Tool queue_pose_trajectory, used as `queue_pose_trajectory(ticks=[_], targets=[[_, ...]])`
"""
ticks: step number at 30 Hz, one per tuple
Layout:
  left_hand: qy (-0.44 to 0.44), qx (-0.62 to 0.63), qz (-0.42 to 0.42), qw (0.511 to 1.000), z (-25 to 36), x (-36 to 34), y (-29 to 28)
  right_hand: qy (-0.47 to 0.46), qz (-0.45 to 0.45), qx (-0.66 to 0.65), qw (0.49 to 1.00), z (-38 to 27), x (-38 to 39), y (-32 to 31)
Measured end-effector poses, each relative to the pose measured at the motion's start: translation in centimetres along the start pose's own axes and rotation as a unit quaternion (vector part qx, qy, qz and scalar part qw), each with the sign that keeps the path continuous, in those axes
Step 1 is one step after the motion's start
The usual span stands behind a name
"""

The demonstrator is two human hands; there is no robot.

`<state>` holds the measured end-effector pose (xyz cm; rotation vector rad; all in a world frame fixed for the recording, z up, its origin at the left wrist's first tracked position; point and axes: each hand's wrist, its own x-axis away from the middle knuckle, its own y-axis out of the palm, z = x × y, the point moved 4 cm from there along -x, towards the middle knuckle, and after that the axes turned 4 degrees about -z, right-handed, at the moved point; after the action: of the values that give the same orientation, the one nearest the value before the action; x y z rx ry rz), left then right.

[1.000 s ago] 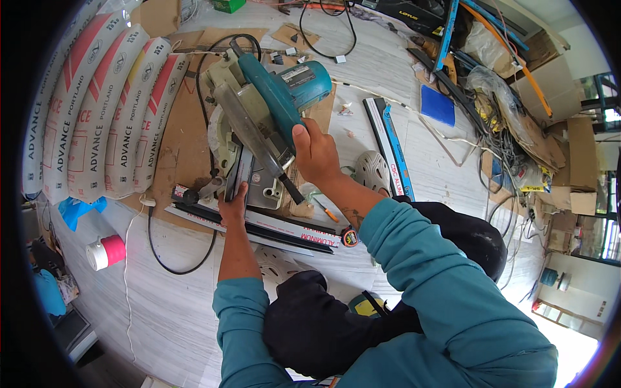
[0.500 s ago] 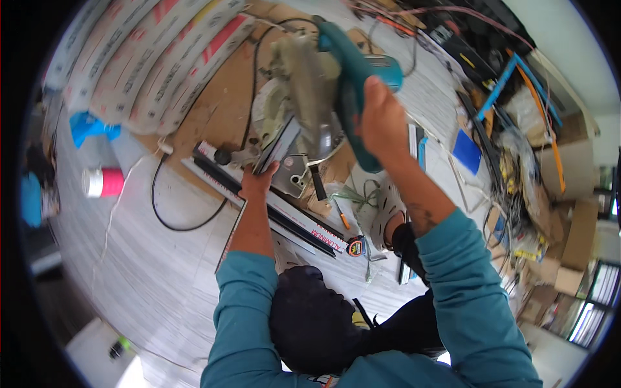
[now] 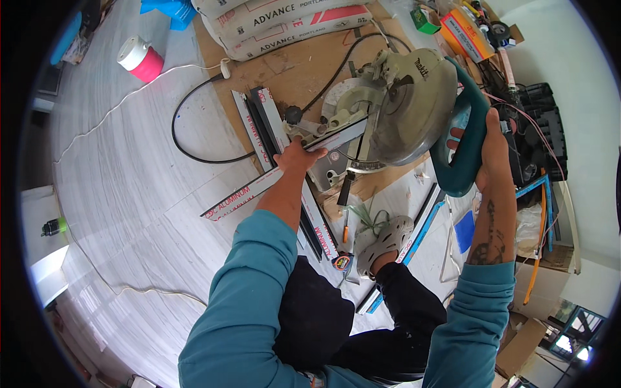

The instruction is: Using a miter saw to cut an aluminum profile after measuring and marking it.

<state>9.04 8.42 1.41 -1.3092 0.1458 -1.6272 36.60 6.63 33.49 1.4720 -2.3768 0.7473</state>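
Observation:
A miter saw (image 3: 414, 107) stands on brown cardboard on the floor, with a grey-beige housing, a clear blade guard and a dark green loop handle (image 3: 475, 139). My right hand (image 3: 493, 150) is wrapped round that handle. Across the saw's base lies a long aluminium profile (image 3: 249, 193) in printed white film, its near end sticking out to the left. My left hand (image 3: 301, 157) grips it against the fence, fingers and thumb over it. The guard partly covers the blade. Beneath my left forearm, more film-covered profiles (image 3: 262, 132) and black strips lie on the floor.
By my foot are a tape measure (image 3: 342, 262), an orange-handled tool (image 3: 346, 233) and blue-edged profiles (image 3: 414, 229). A black cable (image 3: 178, 139) loops at left near a pink-and-white container (image 3: 141, 59). Stacked bags (image 3: 278, 29) stand behind; tools and boxes crowd the right.
My view has turned, so the whole scene sits rotated clockwise. The saw head and my right hand, blurred before, are now sharp. Both hands keep their holds.

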Motion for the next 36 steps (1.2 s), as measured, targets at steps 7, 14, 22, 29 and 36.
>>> queue_pose_trajectory(ticks=[7,14,22,29,36], targets=[[0.083,-0.015,0.038,0.996,-2.7,0.5,0.2,-0.040,0.028,0.007,0.999,0.6,-1.8,-1.0],[0.233,0.268,-0.149,0.923,-10.6,9.5,-6.3,-0.073,0.072,0.060,0.993,-0.8,-1.7,-1.0],[0.321,0.397,-0.119,0.852,-12.8,18.3,-13.7,-0.135,0.093,0.082,0.983,0.2,-2.7,-1.4],[0.329,0.395,-0.094,0.853,-13.2,20.2,-15.5,-0.102,0.072,0.078,0.989,-0.5,-1.1,-0.9],[0.258,0.515,0.262,0.774,-13.9,17.9,-21.8,-0.112,0.065,0.075,0.989,-0.4,-2.4,-0.9]])
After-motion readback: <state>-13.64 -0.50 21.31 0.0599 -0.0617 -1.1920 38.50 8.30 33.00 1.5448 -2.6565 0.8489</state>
